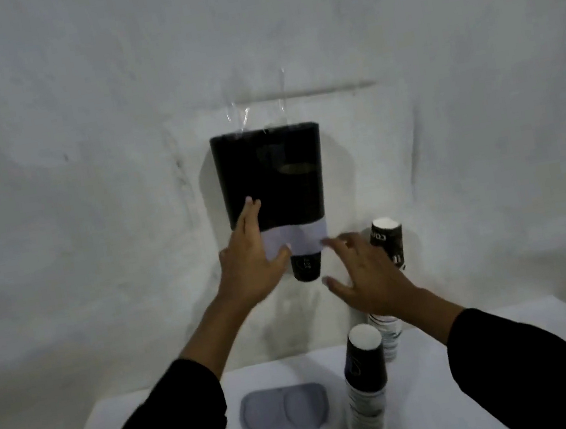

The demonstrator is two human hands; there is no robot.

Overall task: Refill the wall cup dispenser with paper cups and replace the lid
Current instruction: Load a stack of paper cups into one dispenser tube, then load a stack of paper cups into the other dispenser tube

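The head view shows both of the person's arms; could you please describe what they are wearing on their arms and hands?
Both arms wear long black sleeves, plain with no visible markings, pushed back so the wrists and part of the forearms are bare. The left hand and right hand are bare: no gloves, and no rings, watch or bracelet that I can make out in this dim, slightly blurred picture.

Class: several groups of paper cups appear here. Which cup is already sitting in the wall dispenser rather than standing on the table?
The dark cup poking out beneath the dispenser, between both hands. The other cups stand in stacks on the table, lower right.
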